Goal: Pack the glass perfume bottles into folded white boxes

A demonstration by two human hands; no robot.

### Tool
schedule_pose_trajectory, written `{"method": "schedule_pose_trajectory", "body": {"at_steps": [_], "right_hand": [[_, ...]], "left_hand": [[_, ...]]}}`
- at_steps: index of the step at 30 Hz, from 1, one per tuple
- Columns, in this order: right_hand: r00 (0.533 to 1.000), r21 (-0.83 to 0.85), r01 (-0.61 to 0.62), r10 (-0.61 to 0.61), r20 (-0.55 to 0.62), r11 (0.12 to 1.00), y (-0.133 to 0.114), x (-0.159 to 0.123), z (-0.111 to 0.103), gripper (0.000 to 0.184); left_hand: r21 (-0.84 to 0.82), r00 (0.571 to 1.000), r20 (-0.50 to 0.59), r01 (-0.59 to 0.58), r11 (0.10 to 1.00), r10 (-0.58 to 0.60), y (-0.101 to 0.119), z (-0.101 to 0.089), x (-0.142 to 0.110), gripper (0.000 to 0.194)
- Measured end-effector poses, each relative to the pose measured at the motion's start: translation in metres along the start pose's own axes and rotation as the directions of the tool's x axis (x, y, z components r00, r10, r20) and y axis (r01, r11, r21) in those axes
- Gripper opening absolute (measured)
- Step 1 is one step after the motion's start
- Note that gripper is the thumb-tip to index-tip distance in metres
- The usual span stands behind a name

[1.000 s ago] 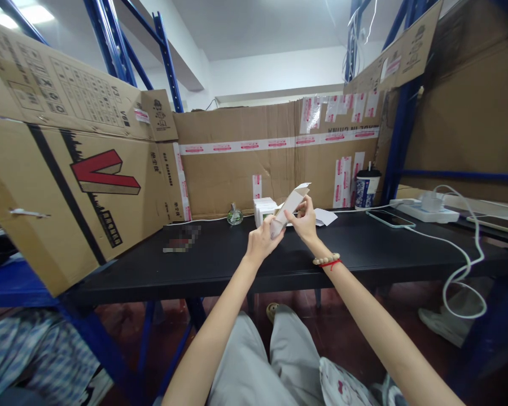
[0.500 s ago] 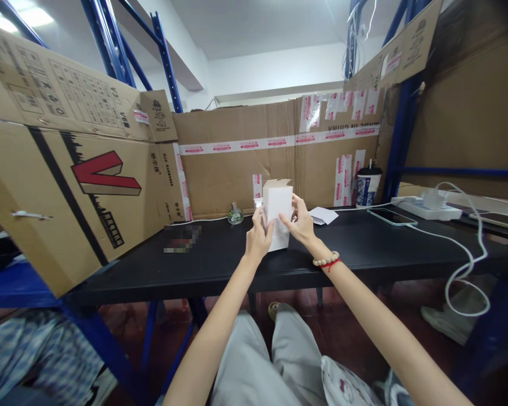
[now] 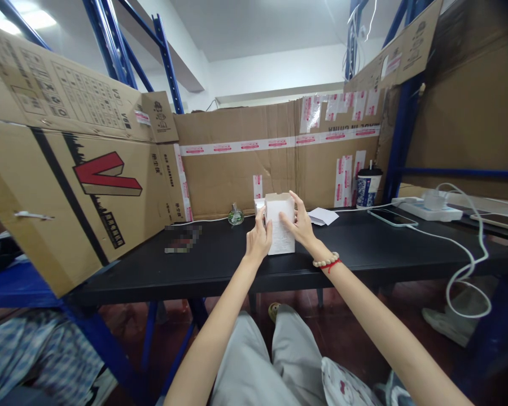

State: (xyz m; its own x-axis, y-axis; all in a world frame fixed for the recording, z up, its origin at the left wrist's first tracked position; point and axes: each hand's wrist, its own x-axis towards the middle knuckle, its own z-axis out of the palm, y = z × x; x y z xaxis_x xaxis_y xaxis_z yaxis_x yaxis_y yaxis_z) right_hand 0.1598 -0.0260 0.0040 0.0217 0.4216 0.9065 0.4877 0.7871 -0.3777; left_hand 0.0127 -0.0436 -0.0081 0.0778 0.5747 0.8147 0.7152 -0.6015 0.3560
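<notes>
Between my two hands stands a small white carton [image 3: 280,231] at the middle of the black tabletop [image 3: 220,254], with its top edge showing brown board. Fine print covers its near face. My left hand [image 3: 259,235] grips the carton's left side, thumb toward the near face. On the right side my right hand [image 3: 298,221] holds it, thumb on the near face and index finger at the top corner. A white flap shows beyond my left fingers. A green-tinted glass bottle [image 3: 236,215] stands to the left, and a folded white paper piece [image 3: 323,216] lies to the right.
A cardboard wall [image 3: 232,169] closes off the back, and a large carton [image 3: 110,197] the left. At right are a lidded cup [image 3: 368,187], a phone [image 3: 392,217], a power strip [image 3: 427,210] and a looping white cable [image 3: 461,276]. A blurred-out patch [image 3: 183,239] lies at left.
The white carton has turned so its printed face is toward me, and its top sits lower. The raised brown flap at its top no longer sticks up. Both hands keep hold.
</notes>
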Motion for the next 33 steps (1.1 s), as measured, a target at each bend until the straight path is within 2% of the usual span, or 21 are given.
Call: {"method": "schedule_pose_trajectory", "body": {"at_steps": [5, 9, 15, 19, 21, 24, 28, 33], "right_hand": [[0.997, -0.027, 0.05, -0.052, -0.048, 0.998, -0.005, 0.0, -0.002, 0.025], [0.996, -0.038, 0.058, -0.06, -0.063, 0.998, -0.006, 0.0, -0.002, 0.014], [0.991, -0.022, 0.063, -0.066, -0.12, 0.998, -0.005, 0.0, 0.0, 0.013], [0.992, -0.03, 0.045, -0.048, -0.115, 0.999, -0.004, 0.001, 0.001, 0.013], [0.995, -0.032, 0.041, -0.044, -0.093, 0.999, -0.005, 0.0, 0.0, 0.015], [0.999, -0.012, 0.024, -0.024, -0.041, 1.0, -0.006, 0.0, -0.001, 0.018], [0.999, 0.03, 0.006, -0.007, 0.032, 1.0, -0.005, -0.001, 0.0, 0.022], [0.995, 0.049, -0.033, 0.028, 0.093, 0.998, 0.001, -0.001, 0.005, 0.026]], "left_hand": [[0.034, 1.0, -0.004, 0.021, 0.999, -0.02, 0.002, -0.002, 0.0, 0.047], [0.082, 0.999, 0.012, 0.029, 0.996, -0.03, 0.003, -0.003, 0.0, 0.04], [0.144, 0.998, 0.058, 0.01, 0.99, -0.019, 0.007, -0.005, 0.0, 0.033], [0.13, 0.999, 0.053, 0.006, 0.991, -0.013, 0.008, -0.006, 0.0, 0.033], [0.091, 1.0, 0.016, 0.014, 0.996, -0.015, 0.006, -0.005, 0.001, 0.032], [0.007, 0.995, -0.096, 0.011, 1.0, -0.01, 0.002, -0.003, 0.002, 0.03], [-0.058, 0.973, -0.227, -0.045, 0.997, 0.031, -0.004, -0.002, 0.003, 0.028], [-0.081, 0.961, -0.271, -0.084, 0.993, 0.059, -0.006, -0.001, 0.003, 0.028]]}}
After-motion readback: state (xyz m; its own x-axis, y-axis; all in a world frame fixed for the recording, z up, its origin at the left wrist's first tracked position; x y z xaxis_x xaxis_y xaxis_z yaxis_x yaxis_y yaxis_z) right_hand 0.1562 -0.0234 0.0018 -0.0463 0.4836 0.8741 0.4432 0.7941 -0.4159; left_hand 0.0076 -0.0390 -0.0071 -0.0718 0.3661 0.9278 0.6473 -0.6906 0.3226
